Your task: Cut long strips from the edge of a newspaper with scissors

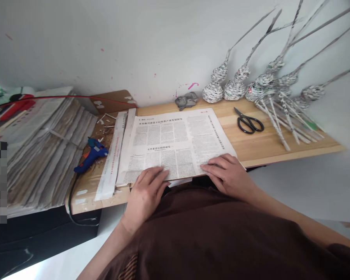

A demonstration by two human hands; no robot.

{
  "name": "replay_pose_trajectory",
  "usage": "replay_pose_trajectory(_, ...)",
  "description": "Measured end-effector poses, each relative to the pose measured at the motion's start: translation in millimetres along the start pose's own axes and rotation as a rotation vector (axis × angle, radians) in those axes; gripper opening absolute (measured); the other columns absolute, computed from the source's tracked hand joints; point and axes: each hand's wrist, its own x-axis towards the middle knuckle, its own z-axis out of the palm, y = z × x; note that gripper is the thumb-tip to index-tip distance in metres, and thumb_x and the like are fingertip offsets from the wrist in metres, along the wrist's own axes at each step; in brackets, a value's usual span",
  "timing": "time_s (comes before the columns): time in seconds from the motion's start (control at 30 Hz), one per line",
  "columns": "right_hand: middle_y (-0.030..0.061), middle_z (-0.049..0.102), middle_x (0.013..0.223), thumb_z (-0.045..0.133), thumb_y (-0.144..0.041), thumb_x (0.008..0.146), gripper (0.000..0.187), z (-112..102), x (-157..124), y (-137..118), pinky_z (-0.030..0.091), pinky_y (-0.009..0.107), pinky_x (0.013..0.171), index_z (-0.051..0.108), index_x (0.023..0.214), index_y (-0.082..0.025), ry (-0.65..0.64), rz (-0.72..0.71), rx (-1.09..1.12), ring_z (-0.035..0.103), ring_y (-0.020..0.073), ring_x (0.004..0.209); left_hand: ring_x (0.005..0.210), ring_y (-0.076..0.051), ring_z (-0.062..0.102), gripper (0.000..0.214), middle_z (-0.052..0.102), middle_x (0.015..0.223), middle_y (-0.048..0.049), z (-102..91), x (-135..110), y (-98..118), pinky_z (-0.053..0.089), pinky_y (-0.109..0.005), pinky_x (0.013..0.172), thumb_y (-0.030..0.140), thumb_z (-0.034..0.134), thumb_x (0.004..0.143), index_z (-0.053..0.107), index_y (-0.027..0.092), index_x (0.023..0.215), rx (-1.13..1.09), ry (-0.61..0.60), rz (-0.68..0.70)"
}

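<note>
A printed newspaper sheet [175, 136] lies spread over the wooden tabletop in front of me, its near side along the table's front edge. My left hand [147, 188] rests on the sheet's near left part, fingers slightly bent and lying on the paper. On the near right corner, my right hand [229, 175] lies with its fingers stretched over the print. Neither hand visibly grips anything. Left of the sheet lie long cut newspaper strips [113, 155]. Black-handled scissors [249, 122] lie to the right of the sheet, apart from my right hand.
A blue glue gun [91, 155] with a black cable lies left of the strips. Beyond it stands a tall newspaper stack [52, 151]. Gourd-shaped woven paper pieces [236, 87] and rolled paper sticks [282, 120] occupy the right end. A grey crumpled cloth [186, 101] sits by the wall.
</note>
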Motion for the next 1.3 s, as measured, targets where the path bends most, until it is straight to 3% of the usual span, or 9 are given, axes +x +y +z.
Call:
replay_pose_trajectory(0.2, 0.0103, 0.071, 0.101, 0.057, -0.023, 0.094, 0.023, -1, 3, -2, 0.047, 0.041, 0.084, 0.072, 0.111, -0.017, -0.039, -0.019, -0.014, 0.058, 0.0255, 0.094, 0.104, -0.026, 0.058, 0.028, 0.064, 0.111, -0.0092, 7.4, 20, 15, 0.053, -0.045, 0.088, 0.027, 0.059, 0.093, 0.065, 0.024, 0.121, 0.037, -0.073, -0.015)
replay_pose_trajectory(0.37, 0.0114, 0.069, 0.105, 0.055, -0.022, 0.094, 0.029, 0, 5, -4, 0.047, 0.043, 0.086, 0.065, 0.121, -0.014, -0.077, -0.015, -0.008, 0.057, 0.0267, 0.097, 0.104, -0.026, 0.057, 0.029, 0.063, 0.111, -0.0102, 7.1, 23, 19, 0.053, -0.046, 0.087, 0.021, 0.055, 0.094, 0.065, 0.024, 0.121, 0.053, -0.075, -0.015)
replay_pose_trajectory(0.5, 0.01, 0.069, 0.104, 0.054, -0.023, 0.096, 0.022, 1, 6, -5, 0.046, 0.043, 0.086, 0.068, 0.112, -0.017, -0.081, -0.019, 0.001, 0.057, 0.0258, 0.096, 0.105, -0.027, 0.056, 0.03, 0.062, 0.113, -0.0113, 10.3, 19, 18, 0.052, -0.046, 0.088, 0.019, 0.055, 0.094, 0.065, 0.023, 0.122, 0.037, -0.058, -0.006)
replay_pose_trajectory(1.07, 0.0092, 0.071, 0.101, 0.056, -0.019, 0.094, 0.019, 3, 5, 0, 0.046, 0.041, 0.081, 0.07, 0.108, -0.021, -0.05, -0.07, 0.018, 0.06, 0.025, 0.093, 0.108, -0.028, 0.054, 0.033, 0.061, 0.116, -0.0116, 12.8, 17, 20, 0.051, -0.049, 0.089, 0.017, 0.054, 0.093, 0.063, 0.026, 0.123, -0.007, -0.043, -0.039)
replay_pose_trajectory(1.3, 0.0073, 0.072, 0.094, 0.055, -0.02, 0.096, 0.015, 0, 10, 0, 0.046, 0.04, 0.084, 0.069, 0.1, -0.017, -0.091, -0.05, 0.051, 0.06, 0.0231, 0.09, 0.103, -0.026, 0.056, 0.027, 0.064, 0.11, -0.0099, 10.6, 19, 19, 0.053, -0.045, 0.086, 0.016, 0.054, 0.094, 0.068, 0.024, 0.116, -0.04, -0.024, -0.058)
